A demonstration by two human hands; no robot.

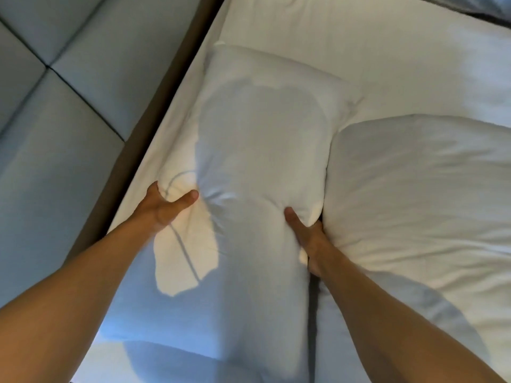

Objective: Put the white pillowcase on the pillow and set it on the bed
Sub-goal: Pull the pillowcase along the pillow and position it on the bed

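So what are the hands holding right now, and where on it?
Both hands grip the white-cased pillow by its long sides: the left hand pinches the left side, the right hand the right side, next to a second pillow.

Both bare forearms reach forward from the lower corners and converge toward the middle. The left hand grips with its thumb spread out to the right on top and its fingers curled out of sight underneath. The right hand clamps likewise, thumb pointing up and forward, fingers tucked down the far side.
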